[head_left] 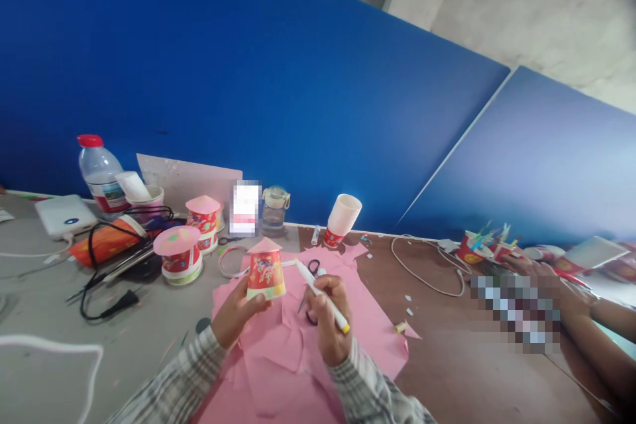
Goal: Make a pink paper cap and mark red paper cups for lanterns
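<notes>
Plaid sleeves (pixel 181 371), then pink paper (pixel 278 387) on brown-and-grey tabletop (pixel 447 377), blue partition (pixel 298 93) behind.

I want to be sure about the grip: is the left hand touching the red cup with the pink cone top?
Touching. The head view shows the left hand holding the red cup, its thumb against the cup's lower edge.

From the right grip (pixel 330 318), brown tabletop (pixel 442 371) offers passage toward four o'clock; stacked cups (pixel 344 217) block twelve, the pink-roofed cup (pixel 265 271) ten.
</notes>
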`<state>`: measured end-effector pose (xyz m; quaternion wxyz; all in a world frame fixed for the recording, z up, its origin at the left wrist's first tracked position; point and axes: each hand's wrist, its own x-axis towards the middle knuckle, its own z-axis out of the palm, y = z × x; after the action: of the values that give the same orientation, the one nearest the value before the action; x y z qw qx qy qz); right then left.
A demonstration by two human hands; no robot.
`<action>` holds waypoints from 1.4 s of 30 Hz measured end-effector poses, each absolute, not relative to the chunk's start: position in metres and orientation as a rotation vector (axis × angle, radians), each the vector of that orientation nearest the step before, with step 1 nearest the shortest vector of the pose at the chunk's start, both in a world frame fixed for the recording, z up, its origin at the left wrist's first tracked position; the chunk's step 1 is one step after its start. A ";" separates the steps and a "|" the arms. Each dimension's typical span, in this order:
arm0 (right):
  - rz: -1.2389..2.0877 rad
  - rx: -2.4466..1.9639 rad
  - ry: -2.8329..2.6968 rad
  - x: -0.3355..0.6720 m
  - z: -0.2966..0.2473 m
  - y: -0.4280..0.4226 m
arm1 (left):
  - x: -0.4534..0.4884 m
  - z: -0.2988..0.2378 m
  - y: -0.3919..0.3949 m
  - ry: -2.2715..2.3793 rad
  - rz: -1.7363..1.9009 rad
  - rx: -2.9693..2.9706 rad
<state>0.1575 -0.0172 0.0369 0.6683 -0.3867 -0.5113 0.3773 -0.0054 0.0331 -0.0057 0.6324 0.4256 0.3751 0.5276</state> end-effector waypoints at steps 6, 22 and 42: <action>0.511 -0.844 -1.507 0.147 0.030 -0.023 | -0.005 -0.004 0.033 0.803 1.202 0.982; 0.462 -0.904 -1.447 0.140 0.003 -0.017 | -0.007 -0.016 0.039 0.781 1.175 1.016; 0.346 -1.038 -1.465 0.138 0.007 -0.019 | -0.006 -0.018 0.038 0.800 1.183 1.086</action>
<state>0.1377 -0.0193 0.0068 0.6103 -0.4497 -0.6347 0.1498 -0.0064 0.0383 -0.0177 0.6241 0.4729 0.3484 0.5152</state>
